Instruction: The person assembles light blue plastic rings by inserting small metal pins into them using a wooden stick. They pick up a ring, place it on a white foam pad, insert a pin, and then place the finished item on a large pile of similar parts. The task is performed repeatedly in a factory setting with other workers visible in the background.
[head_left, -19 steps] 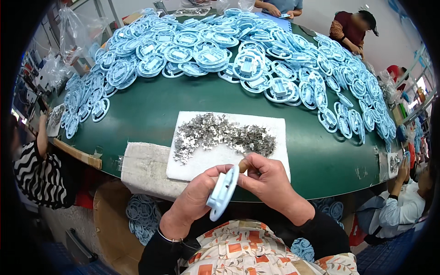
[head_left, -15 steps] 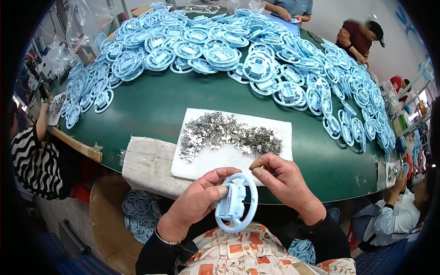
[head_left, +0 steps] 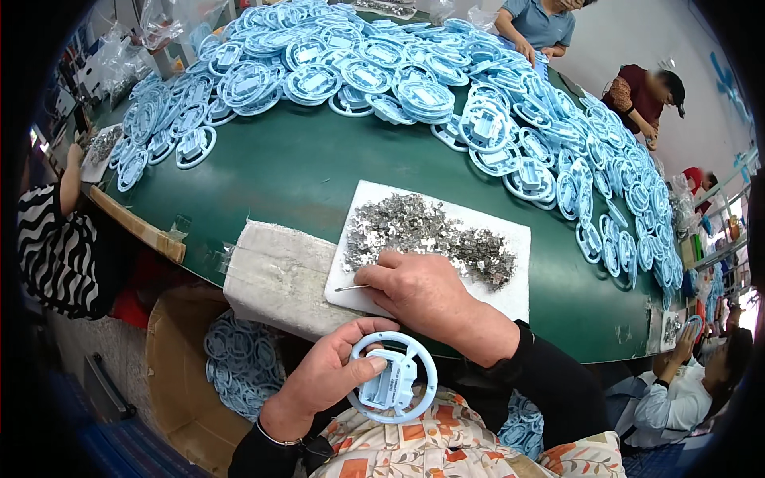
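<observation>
My left hand [head_left: 315, 386] grips a light-blue plastic ring [head_left: 394, 381] with a boxy centre, held flat over my lap and facing up. My right hand [head_left: 422, 293] rests on the near edge of a white sheet [head_left: 514, 299] and pinches a thin metal piece [head_left: 351, 287] that sticks out to the left. A pile of small silvery metal clips [head_left: 430, 233] lies on the sheet just beyond my right fingers. The sheet sits on a green table [head_left: 303, 179].
Heaps of the same blue rings [head_left: 382, 72] cover the far and right parts of the table. A pale wrapped block [head_left: 275, 275] hangs over the near edge. A cardboard box [head_left: 179, 398] below holds more rings. Other people sit at the left [head_left: 56, 247], the right [head_left: 685, 390] and the far side [head_left: 542, 20].
My right hand left the blue ring and went forward to the clip pile, now pinching a metal piece. My left hand turned the ring face-up and lowered it.
</observation>
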{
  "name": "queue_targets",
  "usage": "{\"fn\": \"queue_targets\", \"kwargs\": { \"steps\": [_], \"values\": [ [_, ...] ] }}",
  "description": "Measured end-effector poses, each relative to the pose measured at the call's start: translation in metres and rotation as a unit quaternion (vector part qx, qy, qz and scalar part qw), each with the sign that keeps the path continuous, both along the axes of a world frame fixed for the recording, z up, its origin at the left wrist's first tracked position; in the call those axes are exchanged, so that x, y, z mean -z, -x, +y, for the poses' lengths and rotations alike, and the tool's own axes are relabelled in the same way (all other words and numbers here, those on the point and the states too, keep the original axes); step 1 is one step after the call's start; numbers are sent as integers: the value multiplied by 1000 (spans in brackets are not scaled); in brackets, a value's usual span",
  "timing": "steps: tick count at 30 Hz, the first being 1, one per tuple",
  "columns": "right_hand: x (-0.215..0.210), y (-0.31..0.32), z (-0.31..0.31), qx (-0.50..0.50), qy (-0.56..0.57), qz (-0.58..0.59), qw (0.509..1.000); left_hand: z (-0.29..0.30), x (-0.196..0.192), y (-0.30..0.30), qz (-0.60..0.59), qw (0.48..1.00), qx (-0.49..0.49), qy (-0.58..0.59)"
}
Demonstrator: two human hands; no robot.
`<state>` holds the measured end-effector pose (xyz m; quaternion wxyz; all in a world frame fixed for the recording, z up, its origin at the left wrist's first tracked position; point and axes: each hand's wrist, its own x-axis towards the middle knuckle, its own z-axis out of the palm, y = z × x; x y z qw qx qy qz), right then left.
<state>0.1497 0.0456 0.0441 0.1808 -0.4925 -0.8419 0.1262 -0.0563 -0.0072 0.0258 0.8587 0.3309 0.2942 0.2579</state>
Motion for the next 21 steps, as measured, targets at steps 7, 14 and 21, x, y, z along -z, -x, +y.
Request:
{"fn": "queue_targets", "kwargs": {
  "steps": [7,14,21],
  "values": [
    [-9,-30,-7,40,76,44,995,2,3,5,5,1000,6,-6],
    [-1,-11,-11,72,49,21,996,3,-3,-6,23,1000,-10,-1],
    [-15,-35,-12,85,142,181,969,10,-6,-9,77,990,-48,-103]
  ]
}}
